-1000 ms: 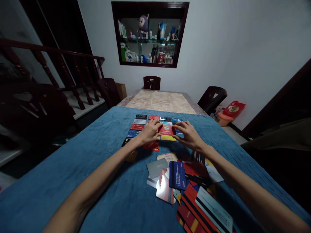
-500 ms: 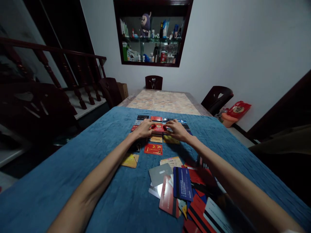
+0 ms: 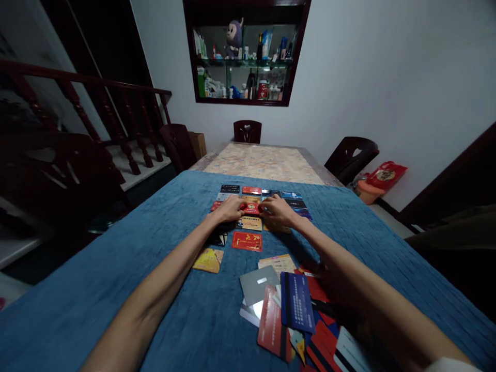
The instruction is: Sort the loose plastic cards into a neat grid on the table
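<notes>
Between my two hands is a red card (image 3: 252,208) with a round emblem, in the middle of rows of cards laid out on the blue cloth. The bent fingers of my left hand (image 3: 230,209) pinch its left edge. At its right edge, the fingertips of my right hand (image 3: 279,211) close on it. A gold VIP card (image 3: 249,223) lies just in front of it, and a red card with gold print (image 3: 247,241) is nearer to me. Behind it, a red card (image 3: 251,190) and a black card (image 3: 230,189) form part of the back row. My hands partly cover neighbouring cards.
A loose, overlapping pile of cards, with a blue card (image 3: 297,301) on top, lies at the front right under my right forearm. One yellow card (image 3: 208,260) is beside my left forearm. The blue cloth (image 3: 163,289) covers the table's near part; chairs stand around it.
Both hands have brought the red card slightly lower and nearer to me, and a gold card behind it now shows. The camera view has shifted a little.
</notes>
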A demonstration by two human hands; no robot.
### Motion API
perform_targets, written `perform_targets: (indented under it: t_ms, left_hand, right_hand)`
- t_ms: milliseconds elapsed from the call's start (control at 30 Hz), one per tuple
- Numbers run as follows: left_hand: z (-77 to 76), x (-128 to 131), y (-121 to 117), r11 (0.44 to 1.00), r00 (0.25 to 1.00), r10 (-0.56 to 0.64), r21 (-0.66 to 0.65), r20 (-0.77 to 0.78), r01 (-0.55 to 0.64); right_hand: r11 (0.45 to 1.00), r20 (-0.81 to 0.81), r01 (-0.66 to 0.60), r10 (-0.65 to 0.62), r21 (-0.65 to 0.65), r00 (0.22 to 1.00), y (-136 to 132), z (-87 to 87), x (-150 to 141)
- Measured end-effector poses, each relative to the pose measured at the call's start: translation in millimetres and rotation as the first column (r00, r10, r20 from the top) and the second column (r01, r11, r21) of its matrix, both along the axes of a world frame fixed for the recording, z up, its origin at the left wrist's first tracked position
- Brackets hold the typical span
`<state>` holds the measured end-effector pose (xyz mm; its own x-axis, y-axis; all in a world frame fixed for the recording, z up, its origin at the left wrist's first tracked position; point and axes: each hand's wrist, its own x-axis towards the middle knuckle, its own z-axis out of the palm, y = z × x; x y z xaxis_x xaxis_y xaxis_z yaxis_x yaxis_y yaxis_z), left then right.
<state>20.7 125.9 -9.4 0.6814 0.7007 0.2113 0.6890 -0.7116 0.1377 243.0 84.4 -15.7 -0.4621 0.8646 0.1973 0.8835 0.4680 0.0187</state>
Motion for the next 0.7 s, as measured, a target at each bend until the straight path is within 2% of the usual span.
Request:
perform_targets:
  t_ms: [467,700]
  left_hand:
    - [-0.9,0.4,-2.8,0.995,0.992,0.076,-0.063,-0.104,-0.083]
    - [-2.4,0.9,-2.2,0.993,0.987,0.081,-0.078,-0.136,-0.092]
  right_hand:
    - [0.998,0.069,0.012,-0.007,-0.069,0.998,4.7,-1.8,-6.9]
    - [0.995,0.092,0.046,-0.038,-0.086,0.995,0.9,3.0,-10.1]
